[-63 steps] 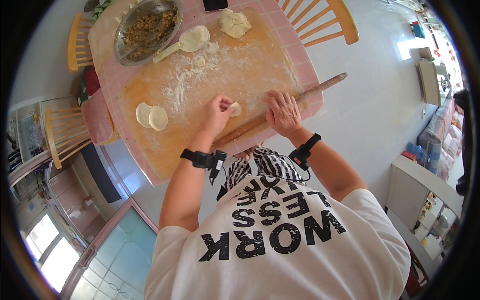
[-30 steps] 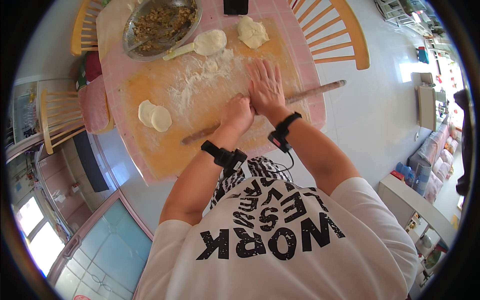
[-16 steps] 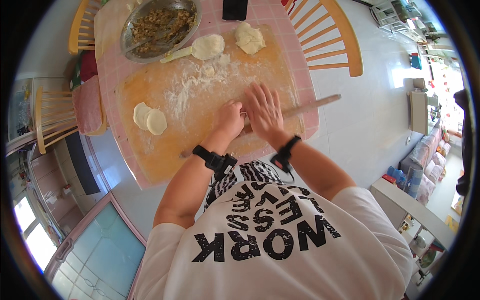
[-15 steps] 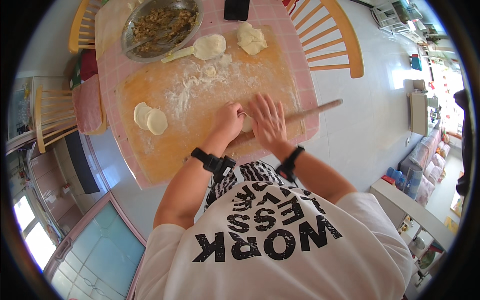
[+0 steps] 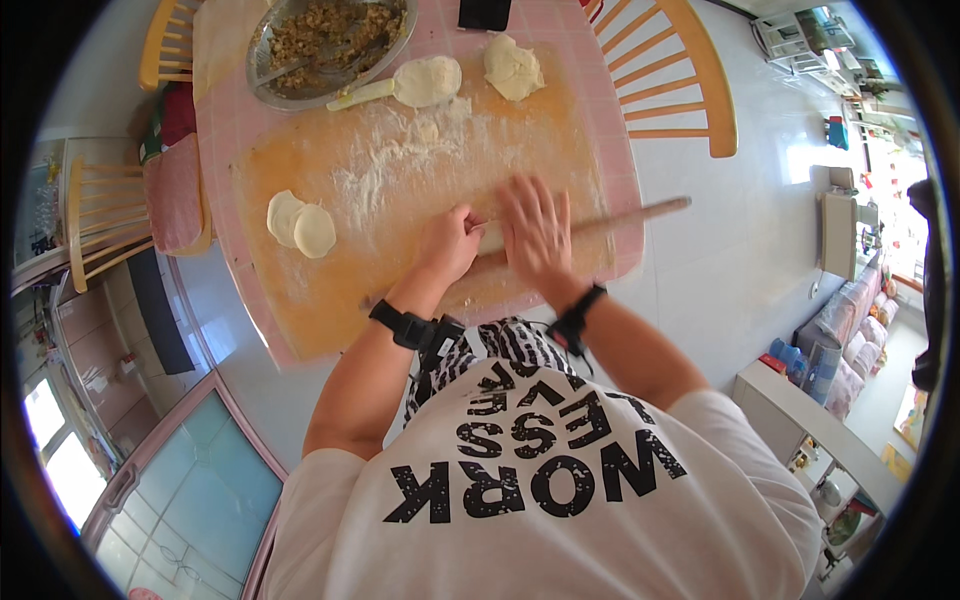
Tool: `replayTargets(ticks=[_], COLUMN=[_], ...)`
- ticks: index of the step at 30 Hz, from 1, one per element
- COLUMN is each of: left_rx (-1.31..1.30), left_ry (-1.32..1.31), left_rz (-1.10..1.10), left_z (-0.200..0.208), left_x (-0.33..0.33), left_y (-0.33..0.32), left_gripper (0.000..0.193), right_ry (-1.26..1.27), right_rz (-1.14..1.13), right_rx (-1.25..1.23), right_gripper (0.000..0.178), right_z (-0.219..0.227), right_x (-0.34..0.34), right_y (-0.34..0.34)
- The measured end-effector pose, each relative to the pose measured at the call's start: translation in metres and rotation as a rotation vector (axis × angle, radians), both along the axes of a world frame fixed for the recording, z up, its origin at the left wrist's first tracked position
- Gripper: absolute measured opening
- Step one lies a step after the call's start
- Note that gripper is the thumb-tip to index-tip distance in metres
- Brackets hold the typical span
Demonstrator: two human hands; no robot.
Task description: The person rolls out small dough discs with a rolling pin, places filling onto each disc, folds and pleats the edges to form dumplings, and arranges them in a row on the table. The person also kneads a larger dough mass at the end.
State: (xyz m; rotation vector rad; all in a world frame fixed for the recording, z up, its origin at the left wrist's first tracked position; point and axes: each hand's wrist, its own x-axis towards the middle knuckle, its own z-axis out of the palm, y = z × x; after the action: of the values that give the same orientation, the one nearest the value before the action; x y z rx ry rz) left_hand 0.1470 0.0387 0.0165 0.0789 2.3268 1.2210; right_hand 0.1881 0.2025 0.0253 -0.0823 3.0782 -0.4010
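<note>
On a floured wooden board, my right hand presses flat on a rolling pin, its fingers stretched out. The pin lies slanted, its far right end jutting past the table edge. Just left of it, my left hand is closed, pinching the edge of a small dough wrapper. Most of that wrapper is hidden between and under the hands. Rolled wrappers overlap one another on the left of the board. At the far right of the board sits a lump of dough.
A scoop of flour rests at the board's far edge, near loose flour. Behind it stands a metal bowl of filling with a utensil in it. A flat black object lies on the pink-checked table. Wooden chairs flank the table.
The view has shifted slightly. The pin's near left end now shows below my left wrist. My left hand still pinches the wrapper and my right palm stays on the pin.
</note>
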Motion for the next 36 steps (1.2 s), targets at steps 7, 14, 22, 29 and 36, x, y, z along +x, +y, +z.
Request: replayTargets(ticks=[7,14,22,29,36], left_rx=[-0.097,-0.143,-0.031,-0.204,0.032], left_ry=[0.27,0.265,0.035,0.349,-0.004], left_rz=[-0.086,-0.012,0.066,-0.138,0.103], left_z=[0.004,0.01,0.01,0.007,0.007], left_x=[-0.012,-0.003,-0.006,-0.017,-0.002], left_y=[0.01,-0.001,-0.012,0.003,-0.026], left_gripper=[0.011,0.01,0.016,0.011,0.014], right_ry=[0.022,0.08,-0.129,0.131,-0.041], right_rz=[0.011,-0.02,0.08,-0.015,0.031], right_rx=[-0.026,-0.056,-0.007,-0.094,-0.039], right_gripper=[0.057,0.053,0.054,0.054,0.053], right_z=[-0.018,-0.018,0.013,-0.008,0.002], right_x=[-0.008,-0.04,0.018,-0.056,-0.008], right_y=[-0.001,-0.008,-0.005,-0.018,-0.015])
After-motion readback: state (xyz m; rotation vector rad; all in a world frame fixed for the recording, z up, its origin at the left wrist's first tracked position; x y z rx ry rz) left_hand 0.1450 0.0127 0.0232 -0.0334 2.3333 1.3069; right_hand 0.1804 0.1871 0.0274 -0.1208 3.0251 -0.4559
